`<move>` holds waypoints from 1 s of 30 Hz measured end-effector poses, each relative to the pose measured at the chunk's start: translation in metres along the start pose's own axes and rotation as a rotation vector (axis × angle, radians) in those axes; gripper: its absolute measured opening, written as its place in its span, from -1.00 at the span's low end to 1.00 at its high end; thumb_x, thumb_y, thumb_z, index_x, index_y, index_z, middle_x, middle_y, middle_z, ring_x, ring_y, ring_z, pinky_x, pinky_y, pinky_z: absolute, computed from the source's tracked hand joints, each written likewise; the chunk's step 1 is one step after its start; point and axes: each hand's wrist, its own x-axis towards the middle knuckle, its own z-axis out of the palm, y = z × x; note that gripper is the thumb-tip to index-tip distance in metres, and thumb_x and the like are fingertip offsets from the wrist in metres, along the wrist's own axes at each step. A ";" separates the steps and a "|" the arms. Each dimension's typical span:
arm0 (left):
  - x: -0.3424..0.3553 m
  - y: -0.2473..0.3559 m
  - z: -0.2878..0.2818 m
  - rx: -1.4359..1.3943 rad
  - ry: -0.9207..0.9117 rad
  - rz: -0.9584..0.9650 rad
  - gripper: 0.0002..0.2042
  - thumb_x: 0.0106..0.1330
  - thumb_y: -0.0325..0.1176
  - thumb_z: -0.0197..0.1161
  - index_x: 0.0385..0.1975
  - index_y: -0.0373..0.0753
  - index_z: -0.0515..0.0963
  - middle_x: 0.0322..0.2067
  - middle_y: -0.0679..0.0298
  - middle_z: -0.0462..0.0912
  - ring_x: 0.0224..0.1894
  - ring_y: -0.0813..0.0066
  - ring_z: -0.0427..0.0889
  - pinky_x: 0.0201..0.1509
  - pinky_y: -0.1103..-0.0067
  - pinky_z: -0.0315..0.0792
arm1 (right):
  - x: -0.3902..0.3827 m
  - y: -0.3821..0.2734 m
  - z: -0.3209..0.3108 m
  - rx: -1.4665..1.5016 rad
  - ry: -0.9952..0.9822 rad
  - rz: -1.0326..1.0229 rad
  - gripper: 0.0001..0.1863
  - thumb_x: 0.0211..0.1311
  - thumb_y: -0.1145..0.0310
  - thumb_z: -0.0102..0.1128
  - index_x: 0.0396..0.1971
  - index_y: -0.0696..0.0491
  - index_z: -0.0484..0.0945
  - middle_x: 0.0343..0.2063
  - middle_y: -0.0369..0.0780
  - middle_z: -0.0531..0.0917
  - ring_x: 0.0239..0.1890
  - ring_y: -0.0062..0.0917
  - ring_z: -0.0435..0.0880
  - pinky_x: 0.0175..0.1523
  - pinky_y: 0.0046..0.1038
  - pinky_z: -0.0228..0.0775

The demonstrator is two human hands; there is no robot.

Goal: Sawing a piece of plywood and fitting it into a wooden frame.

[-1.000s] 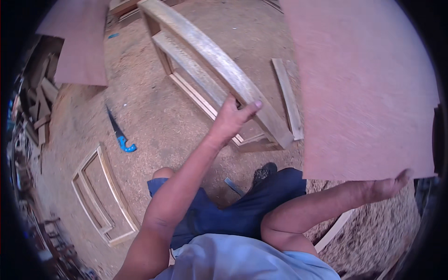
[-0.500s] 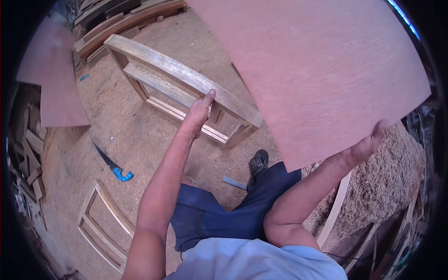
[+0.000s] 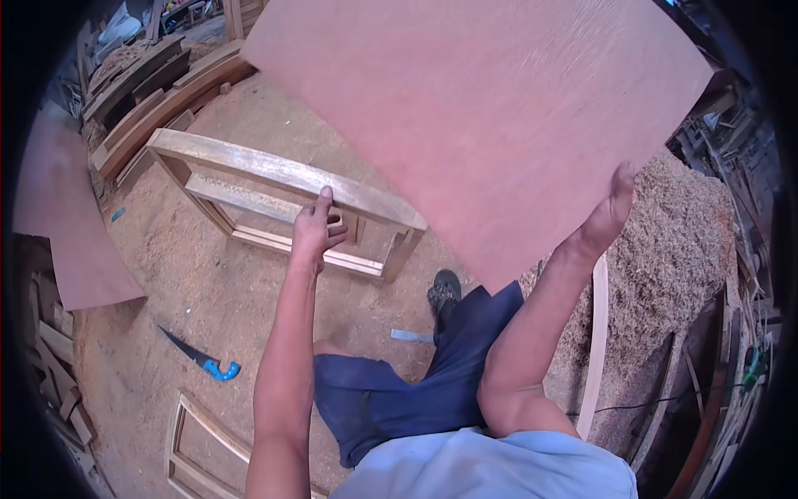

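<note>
A wooden window-like frame (image 3: 249, 162) stands tilted in front of me. My left hand (image 3: 320, 224) grips its upper part, thumb on the top rail and fingers below, somewhat spread. At the upper right, my right hand (image 3: 608, 208) holds the lower right edge of a large pinkish plywood sheet (image 3: 482, 108), whose near corner hangs beside my dark shorts, just right of the frame. A hand saw (image 3: 220, 368) with a blue handle lies on the ground at left, above a smaller curved frame (image 3: 223, 434).
Stacked curved timbers (image 3: 158, 83) lie at the back left. Another plywood piece (image 3: 83, 249) is at the left edge, above scrap wood (image 3: 58, 358). A sawdust pile (image 3: 665, 241), pale strips (image 3: 595, 349) and a dark cord (image 3: 648, 403) are at the right. My shoe (image 3: 443, 295) rests ahead.
My right hand has risen with the plywood, which now reaches further left across the top. My view has turned, so frame, saw and left plywood sit further left or lower.
</note>
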 end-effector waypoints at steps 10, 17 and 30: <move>-0.024 0.012 -0.012 -0.234 0.057 0.064 -0.11 0.53 0.37 0.09 0.42 -0.41 0.17 0.06 -0.36 0.61 -0.10 -0.17 0.80 -0.09 0.18 0.80 | -0.020 0.018 -0.003 0.195 -0.074 0.136 -0.28 0.64 -0.01 0.08 0.48 0.27 0.30 0.33 -0.01 0.56 0.32 -0.25 0.60 0.46 -0.20 0.42; -0.039 0.029 -0.018 -0.500 -0.084 0.020 0.24 0.34 0.71 -0.18 0.69 -0.22 -0.35 0.53 -0.51 0.04 0.38 -0.52 0.46 0.37 -0.14 0.51 | -0.013 0.031 -0.008 0.256 -0.125 0.249 -0.28 0.63 -0.04 0.09 0.51 0.19 0.29 0.33 -0.06 0.56 0.32 -0.29 0.60 0.44 -0.22 0.45; -0.046 0.027 -0.031 -0.921 -0.182 0.270 0.11 0.40 0.62 -0.10 0.70 -0.15 -0.07 0.64 0.01 0.12 0.64 -0.12 0.13 0.63 -0.12 0.13 | -0.032 0.064 0.021 0.295 -0.236 0.394 -0.25 0.61 -0.05 0.11 0.52 0.19 0.27 0.35 -0.02 0.55 0.32 -0.27 0.61 0.43 -0.22 0.48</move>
